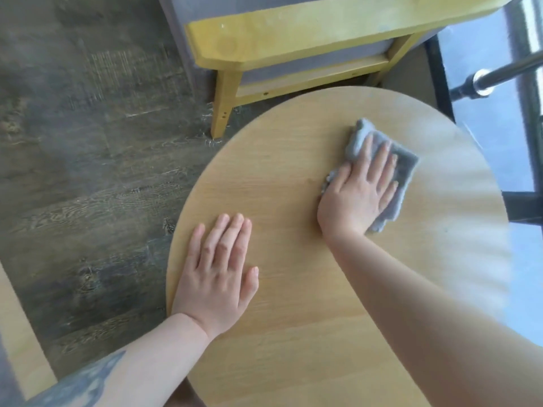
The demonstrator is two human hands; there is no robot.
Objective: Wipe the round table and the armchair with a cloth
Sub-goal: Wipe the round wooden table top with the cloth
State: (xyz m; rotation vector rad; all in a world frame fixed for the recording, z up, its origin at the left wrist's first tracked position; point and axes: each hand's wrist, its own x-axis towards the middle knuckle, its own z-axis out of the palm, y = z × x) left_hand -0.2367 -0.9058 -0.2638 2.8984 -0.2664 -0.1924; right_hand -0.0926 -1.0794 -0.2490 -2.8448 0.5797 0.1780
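Observation:
A round light-wood table (pixel 293 177) fills the lower right of the head view. A grey cloth (pixel 402 168) lies on its far right part. My right hand (pixel 360 189) presses flat on the cloth with straight fingers spread. My left hand (pixel 219 274) rests flat on the bare tabletop near the left rim, fingers straight. Behind the table stands the armchair (pixel 293 39), with a yellow wooden armrest and legs and grey upholstery.
Dark wood-grain floor (pixel 88 142) spreads to the left. A black-framed glass panel (pixel 487 113) and a metal rail (pixel 482 83) stand at the right. Another pale wooden edge (pixel 17 333) shows at the lower left.

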